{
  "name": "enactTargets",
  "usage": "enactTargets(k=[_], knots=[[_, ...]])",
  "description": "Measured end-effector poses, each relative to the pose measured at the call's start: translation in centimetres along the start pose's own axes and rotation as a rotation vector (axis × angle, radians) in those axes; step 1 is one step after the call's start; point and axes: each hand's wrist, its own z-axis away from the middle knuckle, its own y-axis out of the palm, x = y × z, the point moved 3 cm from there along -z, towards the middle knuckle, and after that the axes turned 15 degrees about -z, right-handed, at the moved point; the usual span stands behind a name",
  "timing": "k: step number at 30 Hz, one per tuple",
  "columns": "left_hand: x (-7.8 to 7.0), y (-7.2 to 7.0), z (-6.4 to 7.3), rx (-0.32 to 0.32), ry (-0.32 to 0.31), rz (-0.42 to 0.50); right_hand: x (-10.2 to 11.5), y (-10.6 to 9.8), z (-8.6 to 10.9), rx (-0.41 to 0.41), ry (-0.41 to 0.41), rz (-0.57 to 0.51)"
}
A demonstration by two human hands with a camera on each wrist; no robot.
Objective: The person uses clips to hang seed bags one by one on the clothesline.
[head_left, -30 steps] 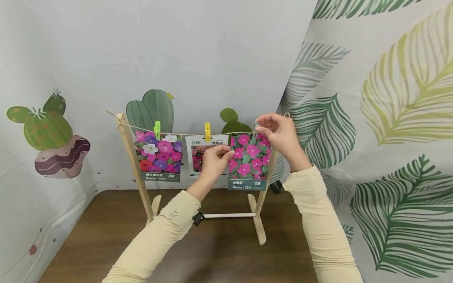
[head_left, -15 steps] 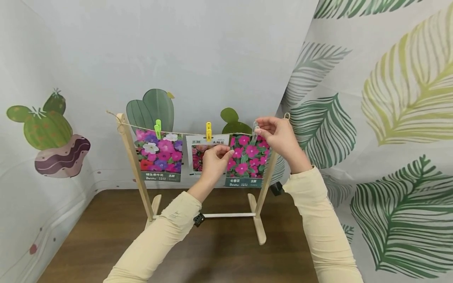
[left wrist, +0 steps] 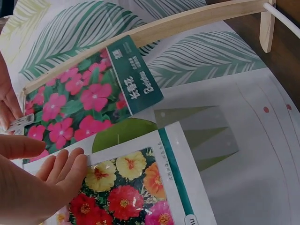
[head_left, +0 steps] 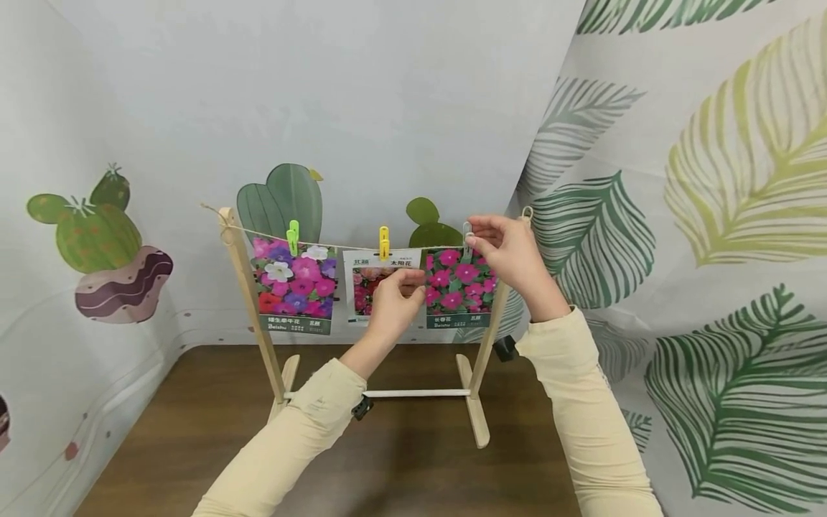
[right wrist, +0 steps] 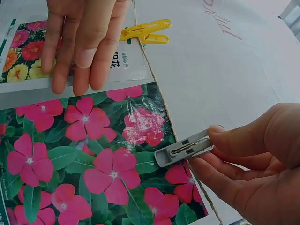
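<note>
Three flower seed packets hang along a thin string. My right hand (head_left: 513, 255) pinches the handle end of a grey clothespin (right wrist: 185, 149) between thumb and fingers; the clip sits over the string and the top edge of the pink-flowered packet (head_left: 461, 287). My left hand (head_left: 398, 305) is beside that packet's left edge, its thumb and fingers apart with nothing between them. Behind the left hand, partly hidden, is the white-bordered packet (left wrist: 125, 190) under a yellow clothespin (head_left: 384, 243). At the left, a green clothespin (head_left: 293, 237) holds the packet with mixed purple flowers (head_left: 293, 287).
The string (right wrist: 154, 75) runs between two wooden posts (head_left: 253, 309) of a stand with a white crossbar (head_left: 416, 393) and wooden feet (head_left: 474, 409). It stands on a brown table (head_left: 413, 467). Behind hangs a pale cloth (head_left: 388, 108) printed with cacti and leaves.
The left thumb and fingers have parted from the pink-flowered packet's left edge. That packet's lower edge has swung back, away from me. The right hand stays at the grey clothespin.
</note>
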Motion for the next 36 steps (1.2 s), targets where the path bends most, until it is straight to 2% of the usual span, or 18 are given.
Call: enactTargets(k=[6,11,14,16,19,22,25,31,36], knots=[[-0.4,-0.3,0.8,0.019,0.021,0.004,-0.2,-0.1,0.1,0.003,0.003,-0.016],[-0.5,-0.6,1.9,0.046,0.056,0.006,0.0,-0.4,0.9,-0.023,-0.025,-0.043],[-0.4,-1.6,2.9,0.050,0.070,-0.003,0.5,-1.1,2.1,-0.083,-0.077,-0.072],[-0.3,-2.4,3.6,0.045,0.102,-0.018,0.9,-1.6,3.2,-0.136,-0.132,-0.089],[0.2,-3.8,4.8,0.028,0.198,-0.066,1.1,-2.3,5.2,-0.222,-0.230,-0.094],[0.9,-5.4,6.1,-0.041,0.314,-0.171,0.9,-2.7,7.3,-0.312,-0.307,-0.100],[1.8,-7.0,7.5,-0.152,0.398,-0.281,0.3,-2.8,9.2,-0.385,-0.351,-0.116],[3.5,-9.8,9.6,-0.370,0.450,-0.395,-1.1,-3.0,11.9,-0.484,-0.396,-0.092],[4.9,-10.7,11.1,-0.456,0.496,-0.501,-2.6,-2.8,13.9,-0.522,-0.447,-0.018]])
